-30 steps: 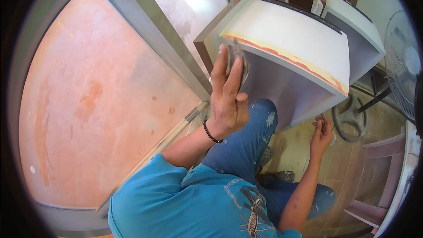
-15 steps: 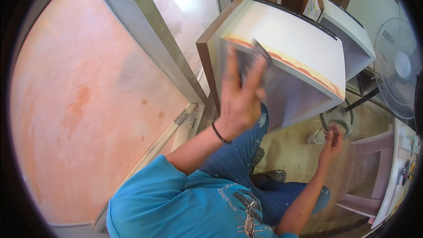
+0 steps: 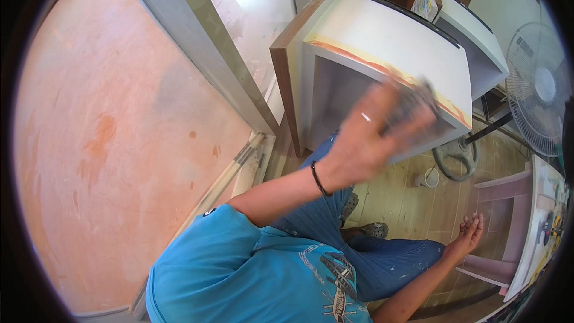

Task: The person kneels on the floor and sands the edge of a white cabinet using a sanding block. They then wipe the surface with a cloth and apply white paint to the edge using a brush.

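Observation:
My left hand (image 3: 365,137), smeared by motion, presses a dark grey piece of sandpaper (image 3: 423,98) against the front edge of a white drawer unit (image 3: 394,30). The sandpaper lies under its fingers, and its far side is hidden. Along that edge runs a strip of yellowish and orange-brown filler (image 3: 359,63). A wood-toned panel (image 3: 290,78) closes the unit's left side. Near my right knee, my right hand (image 3: 468,234) hangs palm up, its fingers loosely curled and apart, with nothing visible in it.
Behind the unit stands a second white unit (image 3: 478,54). A fan (image 3: 541,84) is at the right, its round base near a white cup (image 3: 427,177) on the floor. A pale bench (image 3: 541,197) holds tools. Left are a metal frame post (image 3: 203,42) and an orange-stained panel (image 3: 119,161).
My left hand has slid with the sandpaper rightward along the filler strip. My right hand has dropped lower and slightly right, away from the cup.

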Demonstrator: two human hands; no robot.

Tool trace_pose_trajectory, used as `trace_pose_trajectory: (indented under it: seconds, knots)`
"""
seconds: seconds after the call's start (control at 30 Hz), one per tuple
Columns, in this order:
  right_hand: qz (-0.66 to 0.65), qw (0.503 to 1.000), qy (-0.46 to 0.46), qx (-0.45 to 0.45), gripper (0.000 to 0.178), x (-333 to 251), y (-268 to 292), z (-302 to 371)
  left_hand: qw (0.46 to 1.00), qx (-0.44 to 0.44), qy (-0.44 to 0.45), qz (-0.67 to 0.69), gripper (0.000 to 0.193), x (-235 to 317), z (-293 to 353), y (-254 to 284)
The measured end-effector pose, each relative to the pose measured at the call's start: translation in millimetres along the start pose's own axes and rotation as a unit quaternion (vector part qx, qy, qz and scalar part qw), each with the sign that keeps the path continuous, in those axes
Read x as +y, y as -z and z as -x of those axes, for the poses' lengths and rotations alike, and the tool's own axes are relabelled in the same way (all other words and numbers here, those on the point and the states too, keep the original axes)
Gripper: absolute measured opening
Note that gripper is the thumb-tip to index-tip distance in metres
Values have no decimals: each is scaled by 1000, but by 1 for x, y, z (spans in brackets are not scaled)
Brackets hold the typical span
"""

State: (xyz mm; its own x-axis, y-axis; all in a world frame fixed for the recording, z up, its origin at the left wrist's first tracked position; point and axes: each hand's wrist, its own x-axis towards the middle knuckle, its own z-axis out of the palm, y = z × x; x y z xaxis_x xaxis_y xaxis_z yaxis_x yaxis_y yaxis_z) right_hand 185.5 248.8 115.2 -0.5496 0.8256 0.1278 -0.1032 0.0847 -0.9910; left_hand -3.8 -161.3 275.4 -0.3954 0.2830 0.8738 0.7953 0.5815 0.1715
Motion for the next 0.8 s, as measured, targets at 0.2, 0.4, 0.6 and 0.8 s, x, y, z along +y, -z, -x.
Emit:
trace_pose_trajectory:
  seconds: [0.2, 0.4, 0.6, 0.8]
  knots:
    - [58, 998, 4, -34, 42, 5, -8, 6, 988, 102, 115, -17, 60, -22, -11, 34]
    - [59, 997, 12, -42, 41, -8, -21, 13, 984, 82, 137, -77, 61, -33, 4, 21]
    - [91, 994, 11, -61, 40, -3, -18, 10, 987, 98, 123, -43, 51, -41, 12, 31]
    - [69, 994, 9, -80, 38, 5, -14, 4, 996, 13, 87, 3, 47, -6, 14, 40]
